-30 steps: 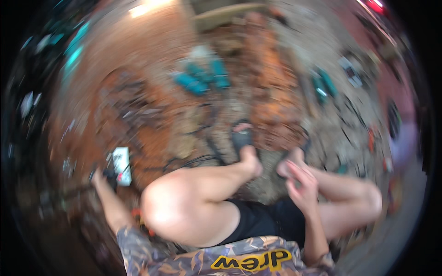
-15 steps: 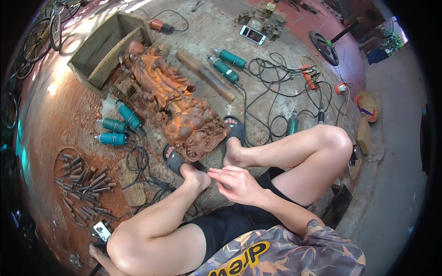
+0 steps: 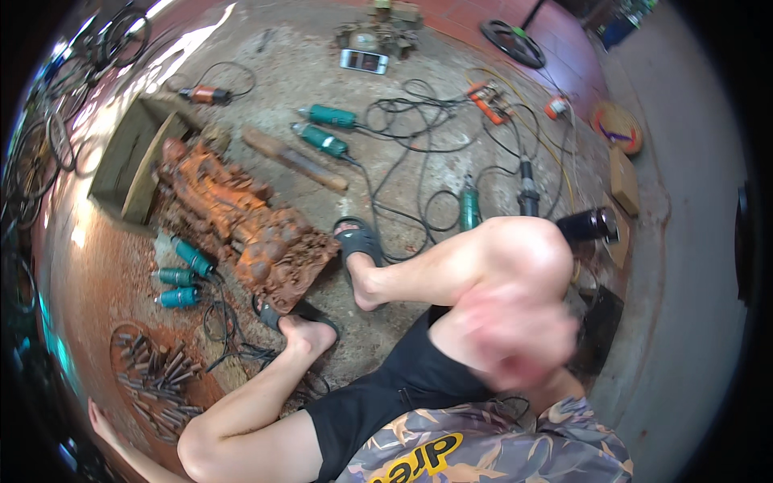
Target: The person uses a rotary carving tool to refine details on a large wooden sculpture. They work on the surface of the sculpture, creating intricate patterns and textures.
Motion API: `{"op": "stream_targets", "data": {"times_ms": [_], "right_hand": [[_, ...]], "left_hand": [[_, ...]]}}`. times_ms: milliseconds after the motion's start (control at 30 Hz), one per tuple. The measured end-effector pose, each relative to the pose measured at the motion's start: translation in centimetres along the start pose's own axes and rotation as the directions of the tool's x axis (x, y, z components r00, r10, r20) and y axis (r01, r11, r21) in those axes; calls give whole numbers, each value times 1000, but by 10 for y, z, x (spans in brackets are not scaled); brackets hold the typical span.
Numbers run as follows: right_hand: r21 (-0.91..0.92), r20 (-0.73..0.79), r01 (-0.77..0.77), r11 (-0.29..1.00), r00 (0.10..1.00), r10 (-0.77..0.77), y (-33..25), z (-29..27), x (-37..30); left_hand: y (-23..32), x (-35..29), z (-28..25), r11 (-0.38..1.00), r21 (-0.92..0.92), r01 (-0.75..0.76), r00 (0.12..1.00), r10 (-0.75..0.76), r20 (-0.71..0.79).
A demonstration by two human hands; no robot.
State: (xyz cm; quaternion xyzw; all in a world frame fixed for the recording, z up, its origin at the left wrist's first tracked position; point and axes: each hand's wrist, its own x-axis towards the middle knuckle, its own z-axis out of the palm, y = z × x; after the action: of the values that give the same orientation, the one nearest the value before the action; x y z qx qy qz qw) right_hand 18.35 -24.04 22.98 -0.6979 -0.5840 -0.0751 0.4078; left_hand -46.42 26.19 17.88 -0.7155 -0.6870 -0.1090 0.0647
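My right hand (image 3: 523,334) is raised over my right thigh, smeared by motion; its fingers cannot be made out. Out past my left knee, my left hand (image 3: 99,423) shows small and edge-on, its fingers stretched and nothing visible in them. It is nearest to a pile of dark chisel-like carving bits (image 3: 157,378) on the ground. In front of my feet lies a reddish-brown carved wooden statue (image 3: 221,197), its far end against a wooden box-like stand (image 3: 125,165).
Several green rotary power tools (image 3: 324,140) with tangled black cords lie on both sides of the statue. Beyond are a wooden post (image 3: 294,157), a phone (image 3: 364,61) and an orange power strip (image 3: 487,103). A dark cylindrical container (image 3: 588,224) stands by my right knee.
My right hand has moved right, from above my feet to over my right thigh. My left hand has swung outward to the left. The whole view has shifted and turned.
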Motion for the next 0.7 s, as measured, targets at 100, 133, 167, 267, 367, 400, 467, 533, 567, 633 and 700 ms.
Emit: {"op": "stream_targets", "data": {"times_ms": [100,133,167,267,367,400,467,533,567,633,700], "right_hand": [[37,-509,-232,972,832,219,36,-67,-19],[194,-633,-330,924,678,375,55,-75,-30],[190,-593,-402,896,680,431,83,-78,-41],[446,-429,-622,644,483,763,170,-48,-89],[431,-251,-802,414,334,908,227,9,-152],[302,-211,-907,293,236,949,239,29,-170],[95,-189,-946,311,289,938,254,65,-199],[-5,-145,-937,348,345,927,265,91,-214],[-16,-145,-928,371,369,918,270,100,-217],[-110,-192,-901,420,434,880,285,116,-217],[-128,-239,-879,460,477,845,302,126,-212]], "left_hand": [[97,59,-19,967,-18,-255,967,255,17],[134,75,-21,942,-33,-333,942,334,25],[170,88,-22,911,-44,-411,911,412,31],[278,110,-3,804,-120,-582,801,593,81],[367,102,33,732,-295,-615,735,667,124],[391,92,47,696,-386,-606,725,683,94],[434,64,74,616,-551,-563,721,692,36],[467,27,96,573,-692,-440,783,621,16],[484,4,110,570,-713,-408,825,565,-20],[498,-48,134,468,-863,-189,899,436,39],[500,-97,157,439,-895,81,952,233,200]]}}
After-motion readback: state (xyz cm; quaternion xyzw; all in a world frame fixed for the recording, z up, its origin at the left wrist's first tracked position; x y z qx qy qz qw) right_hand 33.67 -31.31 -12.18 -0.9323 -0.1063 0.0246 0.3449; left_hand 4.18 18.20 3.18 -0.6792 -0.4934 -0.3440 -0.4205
